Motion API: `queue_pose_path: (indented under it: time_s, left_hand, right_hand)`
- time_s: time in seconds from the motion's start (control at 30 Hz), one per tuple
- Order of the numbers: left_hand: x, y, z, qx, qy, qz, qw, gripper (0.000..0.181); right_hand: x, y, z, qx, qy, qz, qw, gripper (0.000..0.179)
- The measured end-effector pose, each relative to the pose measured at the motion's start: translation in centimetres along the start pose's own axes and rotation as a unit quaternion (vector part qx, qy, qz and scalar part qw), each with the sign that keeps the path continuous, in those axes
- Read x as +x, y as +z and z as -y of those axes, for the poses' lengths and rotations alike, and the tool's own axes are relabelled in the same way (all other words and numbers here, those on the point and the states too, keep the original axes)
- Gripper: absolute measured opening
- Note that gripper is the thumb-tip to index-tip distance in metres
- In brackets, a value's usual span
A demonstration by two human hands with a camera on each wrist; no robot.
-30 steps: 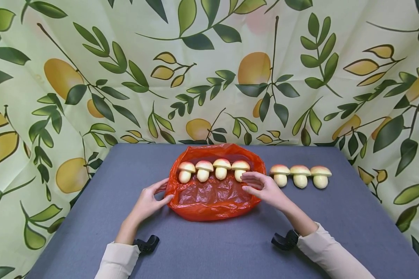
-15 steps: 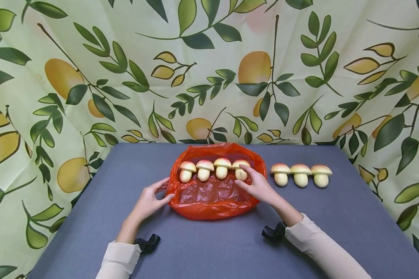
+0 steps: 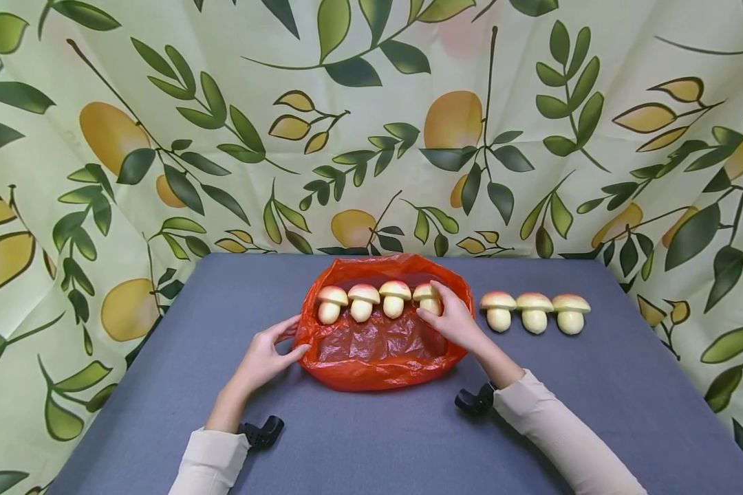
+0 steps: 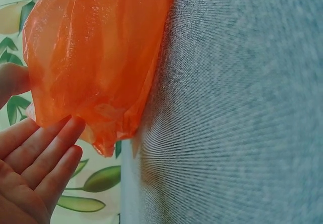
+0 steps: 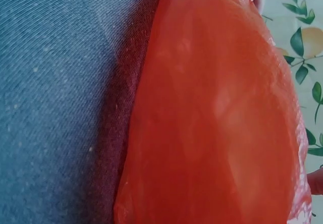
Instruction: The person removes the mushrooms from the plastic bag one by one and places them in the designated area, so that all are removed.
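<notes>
A red plastic bag (image 3: 371, 375) lies with its mouth spread wide on the table. Inside, several toy mushrooms with cream stems and reddish caps stand in a row, the leftmost mushroom (image 3: 329, 306) near the bag's left wall. My left hand (image 3: 261, 354) touches the left rim, its fingers (image 4: 53, 151) straight against the outside. Reaching over the right rim, my right hand (image 3: 458, 323) has thumb and fingers around the rightmost mushroom (image 3: 426, 302) in the bag, partly covering it. In the right wrist view the bag (image 5: 207, 108) hides most of that hand.
Three more toy mushrooms stand in a row right of the bag, the middle mushroom (image 3: 534, 313) close beside its neighbours. Blue-grey cloth covers the table (image 3: 359, 440). Behind it hangs a fabric backdrop (image 3: 371, 151) printed with leaves and fruit.
My right hand has moved from the bag's right rim slightly left and up, and its fingers have closed around the rightmost mushroom. The left hand has stayed put.
</notes>
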State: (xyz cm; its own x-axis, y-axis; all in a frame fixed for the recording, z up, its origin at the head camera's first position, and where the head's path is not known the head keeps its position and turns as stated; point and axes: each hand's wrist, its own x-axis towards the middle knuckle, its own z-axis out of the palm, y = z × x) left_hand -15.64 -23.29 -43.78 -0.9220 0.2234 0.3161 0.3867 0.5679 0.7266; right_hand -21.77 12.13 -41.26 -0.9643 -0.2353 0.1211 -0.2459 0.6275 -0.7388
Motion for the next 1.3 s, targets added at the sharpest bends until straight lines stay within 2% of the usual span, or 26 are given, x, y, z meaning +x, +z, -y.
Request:
queue_pose_path:
  time_s: [0.23,0.53,0.8,0.9,1.13,1.3]
  left_hand:
    - [0.0,0.0,0.1,0.006,-0.005,0.0,1.0,0.055]
    - [0.0,-0.2,-0.1,0.016,0.003,-0.006,0.9998,0.055]
    - [0.1,-0.4,-0.3,0.005,0.0,0.002,1.0,0.054]
    - [-0.1,-0.3,-0.3,0.001,-0.001,0.002,1.0,0.054]
    - [-0.1,-0.1,-0.4,0.0,-0.004,0.002,1.0,0.055]
    - [0.0,-0.1,-0.2,0.004,-0.004,0.004,1.0,0.055]
  right_hand:
    - [-0.4,0.2,0.6,-0.019,-0.017,-0.009,0.9996,0.062]
    - [-1.5,0.1,1.3,-0.043,-0.028,-0.013,0.9986,0.055]
    - [-1.1,0.5,0.9,-0.045,-0.04,-0.038,0.9974,0.053]
    - [-0.7,0.8,0.6,-0.038,-0.03,-0.029,0.9984,0.052]
    - [0.0,1.2,0.2,-0.036,0.03,0.002,0.9989,0.054]
    - [0.1,1.3,0.2,-0.029,0.038,0.015,0.9987,0.056]
